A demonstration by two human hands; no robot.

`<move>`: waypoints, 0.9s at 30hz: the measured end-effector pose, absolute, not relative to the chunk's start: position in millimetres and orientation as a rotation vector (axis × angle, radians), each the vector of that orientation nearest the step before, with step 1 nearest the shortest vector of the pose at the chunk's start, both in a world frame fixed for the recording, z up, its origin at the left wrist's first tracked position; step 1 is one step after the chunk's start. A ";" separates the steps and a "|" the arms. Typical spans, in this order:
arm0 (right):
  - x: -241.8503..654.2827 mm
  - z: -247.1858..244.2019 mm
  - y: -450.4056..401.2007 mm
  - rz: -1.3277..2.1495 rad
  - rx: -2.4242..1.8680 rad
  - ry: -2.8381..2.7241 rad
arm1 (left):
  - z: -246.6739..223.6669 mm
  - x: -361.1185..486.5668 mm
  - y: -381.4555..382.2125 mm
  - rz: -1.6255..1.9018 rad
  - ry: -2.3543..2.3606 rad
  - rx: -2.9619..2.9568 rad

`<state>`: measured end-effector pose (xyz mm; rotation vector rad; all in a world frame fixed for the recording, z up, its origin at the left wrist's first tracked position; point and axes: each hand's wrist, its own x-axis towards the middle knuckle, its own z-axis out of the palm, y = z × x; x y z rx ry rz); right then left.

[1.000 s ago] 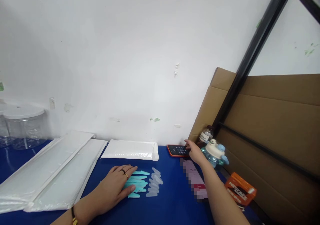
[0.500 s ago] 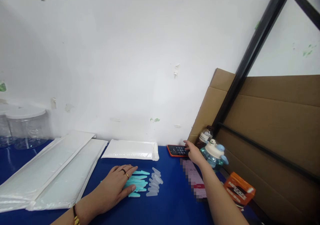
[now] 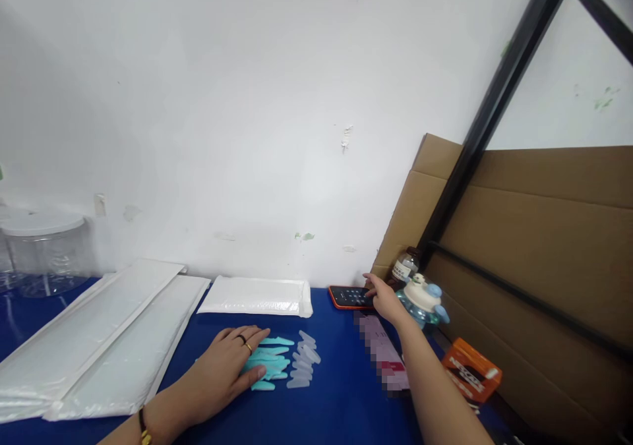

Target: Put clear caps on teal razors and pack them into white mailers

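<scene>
My left hand [image 3: 225,366] lies flat, palm down, over the left part of a pile of slim turquoise plastic pieces [image 3: 271,360]. Their tapered ends stick out past my fingers; the rest is hidden beneath the hand. Just right of them, several small translucent plastic sleeves [image 3: 302,360] lie in a loose column. My right hand [image 3: 384,298] reaches forward to the right edge of a phone [image 3: 347,296] with an orange-red case. Its fingers are spread, one held over the lit screen with rows of icons; whether it touches the glass I cannot tell.
White padded mailers [image 3: 133,339] cover the left of the blue table, with a smaller white packet [image 3: 257,296] by the wall. Clear lidded jars [image 3: 44,254] stand far left. On the right are a brown bottle [image 3: 405,266], a water bottle [image 3: 422,300], an orange box [image 3: 472,372] and a pink paper [image 3: 380,349].
The view has shifted slightly, so everything sits a little further left. Both hands keep their places, the left on the turquoise pieces and the right at the phone.
</scene>
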<state>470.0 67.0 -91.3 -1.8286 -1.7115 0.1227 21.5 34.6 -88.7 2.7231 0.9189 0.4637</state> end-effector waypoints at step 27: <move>452.3 -83.8 59.9 0.157 -1.883 -1.715 | -85.0 22.5 32.4 0.455 0.941 2.714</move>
